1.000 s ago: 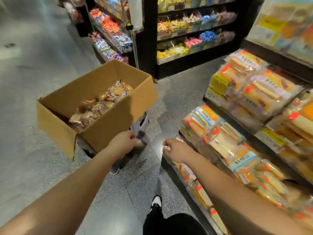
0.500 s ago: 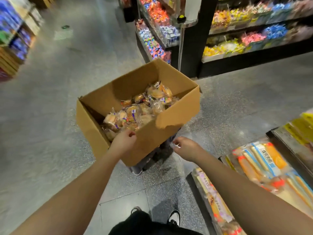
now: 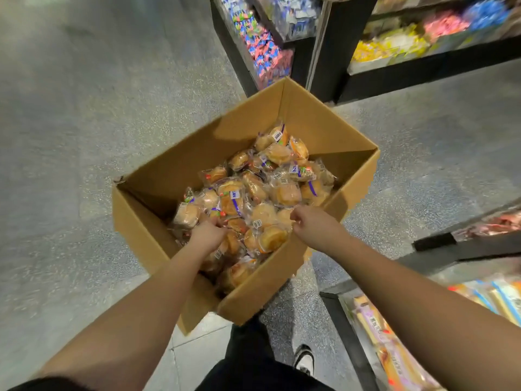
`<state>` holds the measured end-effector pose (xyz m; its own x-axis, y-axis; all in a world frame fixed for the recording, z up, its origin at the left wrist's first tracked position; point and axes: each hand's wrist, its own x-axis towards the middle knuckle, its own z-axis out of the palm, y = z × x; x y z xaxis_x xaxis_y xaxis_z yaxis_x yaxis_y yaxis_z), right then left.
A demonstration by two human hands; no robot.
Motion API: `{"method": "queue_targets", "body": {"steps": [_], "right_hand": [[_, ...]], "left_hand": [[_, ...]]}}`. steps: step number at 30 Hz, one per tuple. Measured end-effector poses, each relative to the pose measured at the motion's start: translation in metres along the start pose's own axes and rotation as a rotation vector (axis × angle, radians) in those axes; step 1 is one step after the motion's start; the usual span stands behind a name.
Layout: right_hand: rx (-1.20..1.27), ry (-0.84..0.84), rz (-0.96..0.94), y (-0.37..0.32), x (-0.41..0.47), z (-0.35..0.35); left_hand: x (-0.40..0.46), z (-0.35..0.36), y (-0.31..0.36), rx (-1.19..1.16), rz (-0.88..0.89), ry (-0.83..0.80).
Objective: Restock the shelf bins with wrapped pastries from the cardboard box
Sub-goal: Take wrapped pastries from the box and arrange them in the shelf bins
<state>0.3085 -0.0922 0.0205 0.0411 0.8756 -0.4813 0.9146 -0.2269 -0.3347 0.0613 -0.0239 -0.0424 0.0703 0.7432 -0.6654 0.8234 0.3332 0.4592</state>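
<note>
An open cardboard box [image 3: 141, 230] stands in front of me, tilted, with a pile of clear-wrapped round pastries [image 3: 282, 190] inside. My left hand [image 3: 207, 237] reaches into the near left part of the pile, its fingers curled down around a wrapped pastry. My right hand [image 3: 313, 224] hovers over the box's near right rim with its fingers curled, the fingertips at the wrappers. Whether it holds one is hidden. The low shelf [image 3: 389, 342] with long wrapped breads lies at the bottom right.
Black shelves of colourful sweets [image 3: 267, 52] stand just behind the box, and more bins [image 3: 394, 43] run to the back right. Another shelf edge [image 3: 465, 244] juts in at the right. Grey speckled floor [image 3: 84, 136] spreads to the left. My shoe [image 3: 304, 359] is below the box.
My view turned from the shelf to the box. My left hand went from the box's outer wall into the pastries. My right hand rose to the near rim.
</note>
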Motion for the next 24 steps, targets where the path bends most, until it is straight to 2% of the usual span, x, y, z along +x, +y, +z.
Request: {"method": "queue_targets", "body": {"steps": [7,11,15,20,24], "right_hand": [[-0.255,-0.344,0.133,-0.024,0.086,0.025],[-0.187,-0.488,0.291,-0.03,0.11,0.046],[-0.021,-0.549,0.419,-0.035,0.126,0.065],[-0.011,-0.523,0.482,-0.039,0.131,0.082],[-0.023,-0.564,0.51,-0.038,0.133,0.087]], "left_hand": [[0.066,0.006,-0.021,0.22,-0.047,-0.181],[0.088,0.014,-0.023,0.355,-0.001,-0.292],[0.104,0.021,-0.02,0.446,0.038,-0.344],[0.121,0.026,-0.026,0.69,0.132,-0.376],[0.124,0.019,-0.024,0.799,0.18,-0.454]]}}
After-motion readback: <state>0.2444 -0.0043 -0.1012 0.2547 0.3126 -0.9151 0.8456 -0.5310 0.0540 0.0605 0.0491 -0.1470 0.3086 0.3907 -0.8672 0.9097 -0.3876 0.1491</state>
